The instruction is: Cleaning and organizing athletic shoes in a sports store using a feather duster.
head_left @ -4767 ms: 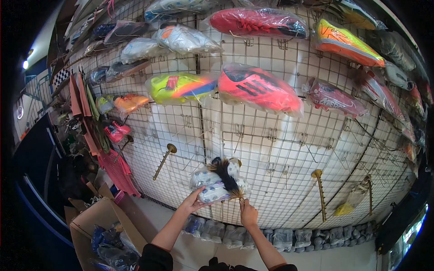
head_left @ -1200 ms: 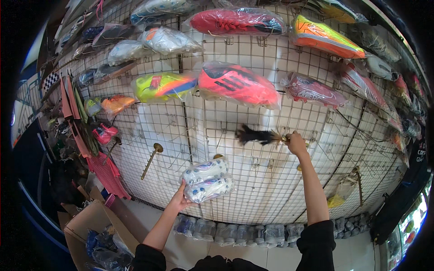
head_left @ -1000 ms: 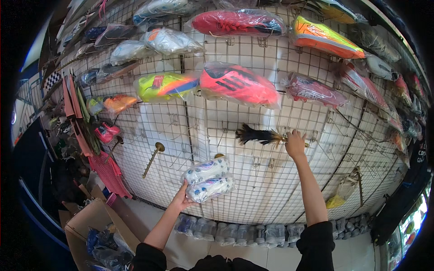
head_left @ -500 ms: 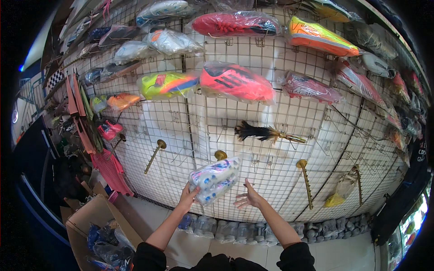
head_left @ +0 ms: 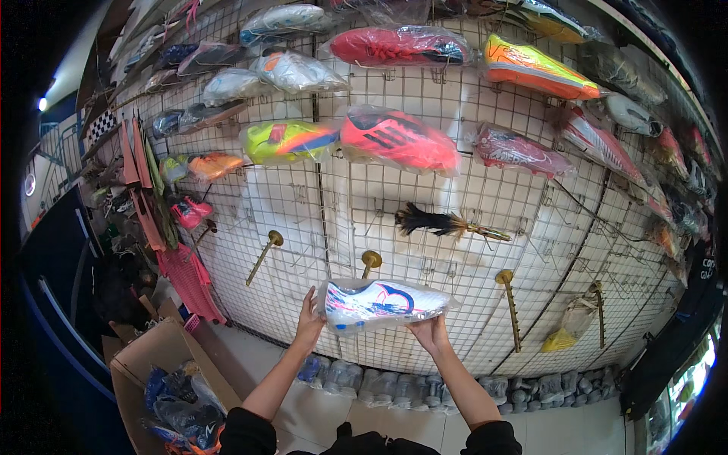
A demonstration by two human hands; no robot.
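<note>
A white football shoe [head_left: 383, 305] with blue and pink markings, wrapped in clear plastic, is held level before the wire grid wall, its side facing me. My left hand [head_left: 309, 324] is at its left end, with fingers upright along the plastic and partly hidden. Beneath the other end, my right hand [head_left: 431, 335] grips the wrap from below, its fingertips out of sight behind the shoe. Just above the shoe, a brass-coloured peg [head_left: 371, 262] sticks out of the grid.
Bagged shoes hang above, including a pink-red one [head_left: 402, 142] and a yellow-green one [head_left: 290, 144]. A feather duster [head_left: 447, 222] hangs mid-grid. At lower left stands a cardboard box [head_left: 136, 379] holding bagged items. Bagged grey dumbbells [head_left: 409, 388] line the wall's foot.
The wrapped shoe has turned from a tilted, sole-showing position to level, side-on. My right hand, open and apart before, has come in under its right end.
</note>
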